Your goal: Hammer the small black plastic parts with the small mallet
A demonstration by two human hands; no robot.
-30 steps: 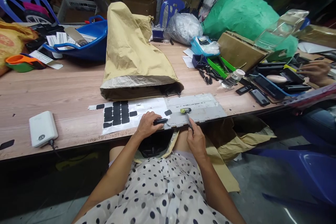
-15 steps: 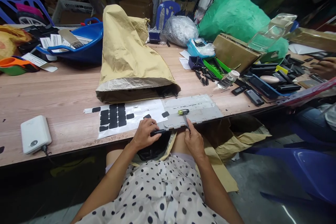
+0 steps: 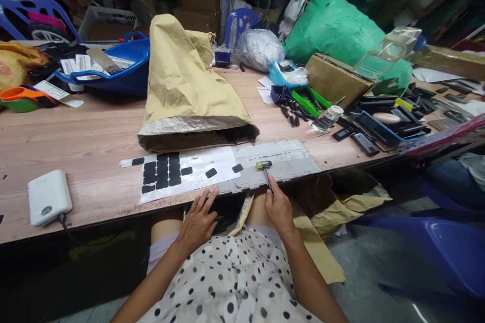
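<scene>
My right hand (image 3: 279, 208) is wrapped round the handle of a small mallet (image 3: 264, 165). The mallet's head, yellow-green at one end and dark at the other, is over the grey board (image 3: 282, 154) at the table edge. My left hand (image 3: 199, 218) is above my lap at that edge, its fingers stretched out and slightly apart. Dark material shows beneath it, too dim to make out. Just beyond lies a white sheet (image 3: 193, 186) with rows of black rounded stickers (image 3: 162, 171). One loose black sticker (image 3: 237, 168) lies where sheet and board meet.
A large tan sack (image 3: 189, 86) lies open toward me behind the sheet. A white power bank (image 3: 49, 197) with a cable is at left, near a blue basket (image 3: 129, 68). At right are a clear bottle (image 3: 328, 118), a green tray (image 3: 310, 101) and several black parts.
My left hand has drawn back and down from the board, and the slim black object it held no longer shows. My right hand keeps the mallet in nearly the same place.
</scene>
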